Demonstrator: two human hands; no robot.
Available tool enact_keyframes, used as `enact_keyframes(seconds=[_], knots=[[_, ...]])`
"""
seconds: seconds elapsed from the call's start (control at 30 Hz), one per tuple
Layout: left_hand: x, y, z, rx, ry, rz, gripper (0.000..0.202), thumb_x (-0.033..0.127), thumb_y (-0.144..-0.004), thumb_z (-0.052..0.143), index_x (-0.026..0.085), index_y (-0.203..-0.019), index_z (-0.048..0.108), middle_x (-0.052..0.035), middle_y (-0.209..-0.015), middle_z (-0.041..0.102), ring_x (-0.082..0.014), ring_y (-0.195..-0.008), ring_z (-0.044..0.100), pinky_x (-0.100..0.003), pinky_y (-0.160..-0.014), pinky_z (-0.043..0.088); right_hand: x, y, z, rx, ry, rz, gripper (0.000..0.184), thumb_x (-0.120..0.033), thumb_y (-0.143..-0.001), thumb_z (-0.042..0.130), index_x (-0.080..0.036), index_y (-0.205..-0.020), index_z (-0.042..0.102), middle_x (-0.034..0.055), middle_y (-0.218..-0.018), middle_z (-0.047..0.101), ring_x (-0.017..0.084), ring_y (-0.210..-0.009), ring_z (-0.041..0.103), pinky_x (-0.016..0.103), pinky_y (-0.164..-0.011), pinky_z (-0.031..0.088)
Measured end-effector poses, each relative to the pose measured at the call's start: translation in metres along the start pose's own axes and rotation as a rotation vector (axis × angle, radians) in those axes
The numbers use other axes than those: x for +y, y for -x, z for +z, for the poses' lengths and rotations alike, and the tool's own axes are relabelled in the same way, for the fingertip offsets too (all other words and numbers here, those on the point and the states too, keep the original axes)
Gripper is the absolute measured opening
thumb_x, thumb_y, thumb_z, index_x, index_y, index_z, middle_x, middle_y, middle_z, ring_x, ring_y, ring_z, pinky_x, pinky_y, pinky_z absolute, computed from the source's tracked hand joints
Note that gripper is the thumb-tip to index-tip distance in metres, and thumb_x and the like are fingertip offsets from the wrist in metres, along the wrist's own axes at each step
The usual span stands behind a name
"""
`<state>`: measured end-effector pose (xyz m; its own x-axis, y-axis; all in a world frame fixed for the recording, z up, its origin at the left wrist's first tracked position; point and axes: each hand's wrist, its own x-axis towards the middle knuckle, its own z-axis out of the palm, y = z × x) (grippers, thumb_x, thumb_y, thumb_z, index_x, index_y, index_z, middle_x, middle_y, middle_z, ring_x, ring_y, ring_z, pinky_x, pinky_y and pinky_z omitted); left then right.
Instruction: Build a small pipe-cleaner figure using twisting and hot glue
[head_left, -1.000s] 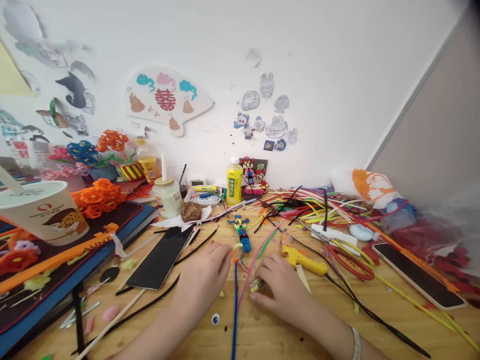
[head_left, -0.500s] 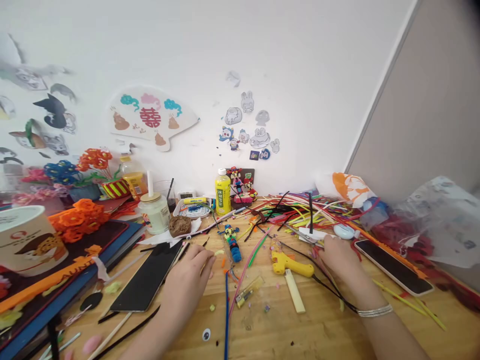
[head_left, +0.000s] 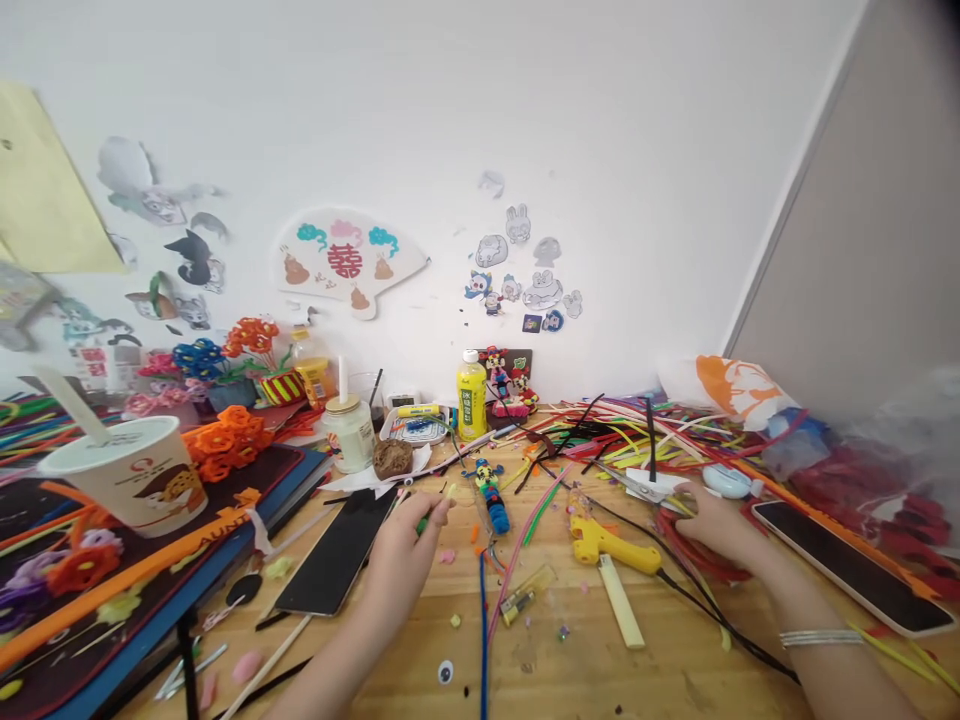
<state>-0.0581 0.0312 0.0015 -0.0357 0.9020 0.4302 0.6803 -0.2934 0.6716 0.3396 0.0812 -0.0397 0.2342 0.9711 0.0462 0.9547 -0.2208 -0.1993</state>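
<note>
- Your left hand [head_left: 409, 545] pinches a small pale yellow piece [head_left: 451, 492] between thumb and fingertips, above the bench [head_left: 570, 680].
- Your right hand [head_left: 712, 525] is over the red-handled scissors [head_left: 694, 556]; you can't see whether your fingers close on them.
- Between your hands, the blue figure [head_left: 491, 500] lies near the yellow glue gun [head_left: 619, 548].
- To the left of your left hand lies a black phone [head_left: 330, 560].
- Beyond the glue gun, you have heaped coloured stems [head_left: 615, 435]; a yellow bottle [head_left: 471, 395] stands upright by the wall.
</note>
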Motion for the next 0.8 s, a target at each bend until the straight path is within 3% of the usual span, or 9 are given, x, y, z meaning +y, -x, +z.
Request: enact_keyframes(seconds=[0.1, 0.17, 0.23, 0.33, 0.43, 0.6, 0.8], knots=[[0.001, -0.002, -0.001, -0.021, 0.086, -0.158, 0.034, 0.046, -0.079, 0.040, 0.018, -0.073, 0.058, -0.0013, -0.068, 0.056, -0.0168, -0.060, 0.055, -0.020, -0.038, 0.042, 0.001, 0.002, -0.010, 0.040, -0.008, 0.035, 0.049, -0.029, -0.070, 0.052, -0.013, -0.116, 0.047, 0.0152, -0.099, 0.065, 0.029, -0.086, 0.062, 0.033, -0.067, 0.045], [0.002, -0.002, -0.001, -0.023, 0.130, -0.253, 0.036, 0.049, -0.077, 0.041, 0.018, -0.077, 0.059, -0.0016, -0.070, 0.056, -0.0162, -0.057, 0.054, -0.019, -0.031, 0.038, 0.000, 0.005, -0.021, 0.138, -0.051, 0.060, 0.048, -0.039, -0.073, 0.048, -0.016, -0.116, 0.047, 0.0159, -0.102, 0.063, 0.032, -0.087, 0.061, 0.037, -0.066, 0.045], [0.004, -0.003, -0.002, -0.004, 0.153, -0.249, 0.034, 0.048, -0.076, 0.044, 0.018, -0.077, 0.061, -0.0018, -0.071, 0.057, -0.0165, -0.060, 0.055, -0.019, -0.034, 0.040, -0.006, 0.009, -0.030, 0.288, -0.163, 0.017, 0.048, -0.040, -0.074, 0.045, -0.019, -0.117, 0.047, 0.0141, -0.108, 0.061, 0.032, -0.092, 0.059, 0.038, -0.069, 0.045], [0.004, -0.001, -0.002, 0.044, 0.177, -0.168, 0.030, 0.044, -0.076, 0.046, 0.018, -0.073, 0.061, -0.0016, -0.069, 0.058, -0.0170, -0.067, 0.055, -0.020, -0.046, 0.046, -0.030, 0.021, -0.034, 0.452, -0.428, -0.182, 0.046, -0.035, -0.074, 0.045, -0.021, -0.119, 0.045, 0.0097, -0.116, 0.056, 0.026, -0.103, 0.054, 0.034, -0.079, 0.043], [0.006, 0.002, 0.000, 0.064, 0.243, -0.177, 0.031, 0.045, -0.077, 0.044, 0.019, -0.077, 0.061, -0.0009, -0.068, 0.055, -0.0159, -0.062, 0.055, -0.019, -0.040, 0.045, -0.073, 0.045, -0.031, 0.397, -0.583, -0.316, 0.043, -0.037, -0.072, 0.052, -0.022, -0.112, 0.046, 0.0058, -0.099, 0.059, 0.021, -0.082, 0.059, 0.031, -0.070, 0.046], [0.013, 0.010, 0.002, -0.022, 0.355, -0.234, 0.036, 0.050, -0.077, 0.041, 0.019, -0.084, 0.058, -0.0008, -0.074, 0.052, -0.0134, -0.051, 0.054, -0.018, -0.027, 0.037, -0.138, 0.095, -0.024, 0.377, -0.377, -0.613, 0.041, -0.025, -0.061, 0.065, -0.021, -0.100, 0.053, 0.0049, -0.088, 0.055, 0.024, -0.082, 0.052, 0.036, -0.071, 0.042], [0.016, 0.012, 0.000, -0.013, 0.277, -0.028, 0.026, 0.039, -0.079, 0.044, 0.020, -0.075, 0.061, -0.0021, -0.070, 0.060, -0.0125, -0.050, 0.053, -0.023, -0.043, 0.047, -0.156, 0.114, -0.015, 0.258, -0.304, -0.653, 0.035, -0.026, -0.063, 0.066, -0.022, -0.096, 0.058, 0.0048, -0.085, 0.056, 0.023, -0.080, 0.052, 0.033, -0.068, 0.042]])
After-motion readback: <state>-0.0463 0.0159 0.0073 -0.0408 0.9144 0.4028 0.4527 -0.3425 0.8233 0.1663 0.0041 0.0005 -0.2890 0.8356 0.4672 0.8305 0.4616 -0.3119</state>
